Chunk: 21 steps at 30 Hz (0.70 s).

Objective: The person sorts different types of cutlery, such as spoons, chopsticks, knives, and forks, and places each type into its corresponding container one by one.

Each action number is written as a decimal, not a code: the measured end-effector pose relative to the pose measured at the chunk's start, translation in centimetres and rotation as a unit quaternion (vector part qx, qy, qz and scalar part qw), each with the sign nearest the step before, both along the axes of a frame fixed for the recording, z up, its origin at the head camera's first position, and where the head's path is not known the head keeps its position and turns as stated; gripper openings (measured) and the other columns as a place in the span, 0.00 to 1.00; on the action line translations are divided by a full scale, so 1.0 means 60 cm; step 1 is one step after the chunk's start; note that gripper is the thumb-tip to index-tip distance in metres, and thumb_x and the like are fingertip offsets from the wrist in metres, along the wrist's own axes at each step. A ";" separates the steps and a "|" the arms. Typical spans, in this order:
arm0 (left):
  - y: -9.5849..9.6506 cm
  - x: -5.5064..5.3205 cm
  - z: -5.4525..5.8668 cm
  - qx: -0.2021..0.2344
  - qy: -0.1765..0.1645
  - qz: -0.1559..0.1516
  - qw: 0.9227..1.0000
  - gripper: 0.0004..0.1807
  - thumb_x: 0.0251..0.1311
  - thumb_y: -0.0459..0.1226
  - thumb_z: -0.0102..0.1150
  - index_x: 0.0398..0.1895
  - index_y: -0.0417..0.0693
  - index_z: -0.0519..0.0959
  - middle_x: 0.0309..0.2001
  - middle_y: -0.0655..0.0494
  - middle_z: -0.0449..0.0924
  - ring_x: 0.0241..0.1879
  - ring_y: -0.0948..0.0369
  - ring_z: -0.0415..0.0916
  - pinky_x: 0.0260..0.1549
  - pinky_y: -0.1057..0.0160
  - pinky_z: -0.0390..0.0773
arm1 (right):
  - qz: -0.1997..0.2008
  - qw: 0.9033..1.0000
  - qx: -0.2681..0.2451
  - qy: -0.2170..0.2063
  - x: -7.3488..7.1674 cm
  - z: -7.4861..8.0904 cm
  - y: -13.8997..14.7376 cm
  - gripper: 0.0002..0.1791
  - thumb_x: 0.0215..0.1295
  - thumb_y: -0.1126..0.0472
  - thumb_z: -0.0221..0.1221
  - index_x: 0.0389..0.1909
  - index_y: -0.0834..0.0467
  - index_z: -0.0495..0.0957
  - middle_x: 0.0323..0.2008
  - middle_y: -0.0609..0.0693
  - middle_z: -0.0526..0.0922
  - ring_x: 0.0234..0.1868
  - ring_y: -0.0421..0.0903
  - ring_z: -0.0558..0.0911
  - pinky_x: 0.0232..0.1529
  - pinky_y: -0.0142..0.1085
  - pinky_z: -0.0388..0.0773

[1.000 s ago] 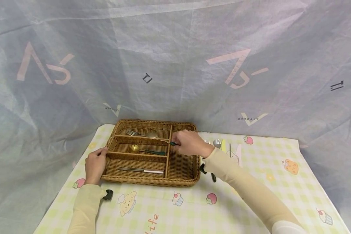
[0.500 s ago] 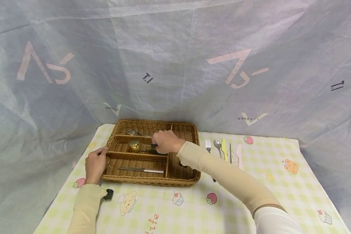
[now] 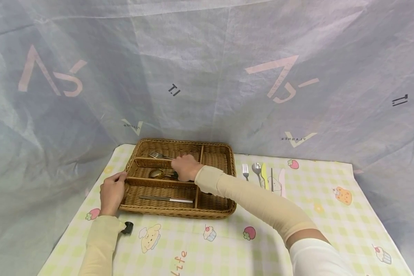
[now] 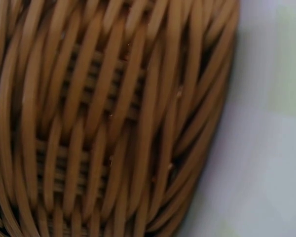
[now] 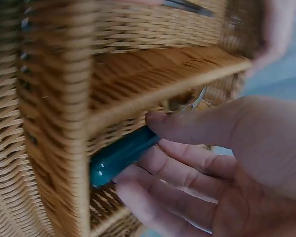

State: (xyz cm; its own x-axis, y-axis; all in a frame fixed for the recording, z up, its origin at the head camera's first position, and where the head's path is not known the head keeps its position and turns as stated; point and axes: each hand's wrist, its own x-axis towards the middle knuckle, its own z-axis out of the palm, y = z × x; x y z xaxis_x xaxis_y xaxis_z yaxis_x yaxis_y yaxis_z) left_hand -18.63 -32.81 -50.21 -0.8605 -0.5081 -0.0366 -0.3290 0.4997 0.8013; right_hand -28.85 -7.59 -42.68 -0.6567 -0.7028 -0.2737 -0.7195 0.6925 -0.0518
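Note:
My left hand grips the left rim of a brown wicker cutlery basket. Over the middle left compartment, my right hand pinches the dark green handle of a spoon between thumb and fingers, low among the dividers. Spoon bowls overlap there, and a gold spoon cannot be told apart clearly from the held one. A fork lies in the back compartment, partly behind the right hand. In the front compartment lie slim dark sticks with white ends, like chopsticks.
Right of the basket lie a fork, a spoon, a yellow knife, a dark stick and a pink knife. A checked tablecloth covers the table, with a grey curtain behind.
My right hand has moved left from the basket's divider into the middle compartment, lowering the green-handled spoon onto the gold spoon there. The left hand stays on the rim.

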 end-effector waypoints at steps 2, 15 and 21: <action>-0.001 0.000 0.000 0.000 -0.001 0.001 1.000 0.30 0.84 0.55 0.44 0.74 0.47 0.79 0.72 0.38 0.76 0.74 0.34 0.67 0.73 0.32 0.64 | 0.004 1.000 0.014 0.003 -0.003 -0.008 -0.003 0.06 0.76 0.62 0.66 0.37 0.51 0.80 0.27 0.43 0.70 0.26 0.41 0.61 0.29 0.35 0.60; -0.001 -0.003 0.003 -0.003 0.003 0.000 1.000 0.31 0.84 0.55 0.44 0.74 0.46 0.79 0.73 0.38 0.75 0.74 0.34 0.67 0.73 0.32 0.64 | -0.009 0.999 0.027 -0.014 -0.010 -0.027 0.003 0.03 0.78 0.63 0.63 0.45 0.52 0.84 0.31 0.45 0.76 0.29 0.42 0.65 0.30 0.37 0.63; -0.002 -0.002 0.001 -0.002 -0.002 0.000 1.000 0.30 0.84 0.55 0.45 0.74 0.46 0.79 0.72 0.37 0.76 0.74 0.34 0.67 0.73 0.32 0.64 | -0.011 0.999 -0.032 -0.021 0.001 -0.004 0.028 0.17 0.79 0.66 0.60 0.28 0.51 0.69 0.24 0.44 0.59 0.25 0.41 0.57 0.27 0.34 0.58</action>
